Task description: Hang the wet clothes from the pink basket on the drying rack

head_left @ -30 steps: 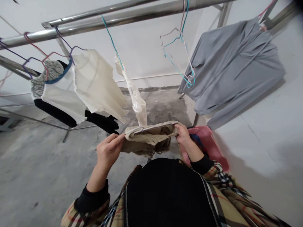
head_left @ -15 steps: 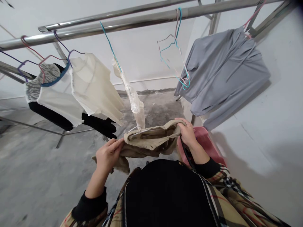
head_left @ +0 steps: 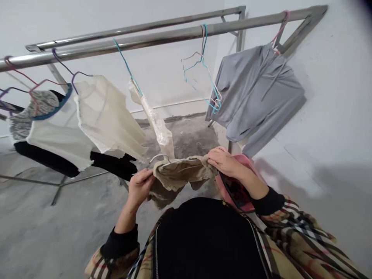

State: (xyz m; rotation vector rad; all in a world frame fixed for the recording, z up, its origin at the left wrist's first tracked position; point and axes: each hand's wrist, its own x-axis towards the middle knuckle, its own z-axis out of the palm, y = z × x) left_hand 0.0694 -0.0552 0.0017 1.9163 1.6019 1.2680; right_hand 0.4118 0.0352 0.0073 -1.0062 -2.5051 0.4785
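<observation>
Between my hands, low in front of my body, a khaki garment point(head_left: 180, 178) is stretched sideways, its lower part hanging in folds. A pale clothes hanger point(head_left: 159, 155) sits inside its top opening, with the curved hook sticking out at the left. My left hand point(head_left: 141, 185) pinches the garment's left end, thumb on top. At the opposite end, my right hand point(head_left: 223, 161) has its fingers closed over the cloth edge. The hanger's right end is hidden by the cloth and this hand.
A metal rail point(head_left: 130, 42) crosses ahead, bearing a cream top point(head_left: 106, 112), a white top point(head_left: 61, 137), a plastic-wrapped item point(head_left: 161, 130), bare hangers point(head_left: 203, 66) and a grey garment point(head_left: 255, 93). A pink basket point(head_left: 247, 161) stands below my right arm, near the wall.
My right hand has come inward, and the span of khaki cloth between my hands is shorter. More of the hanger's hook shows. The view has shifted, so the rail shows its right end.
</observation>
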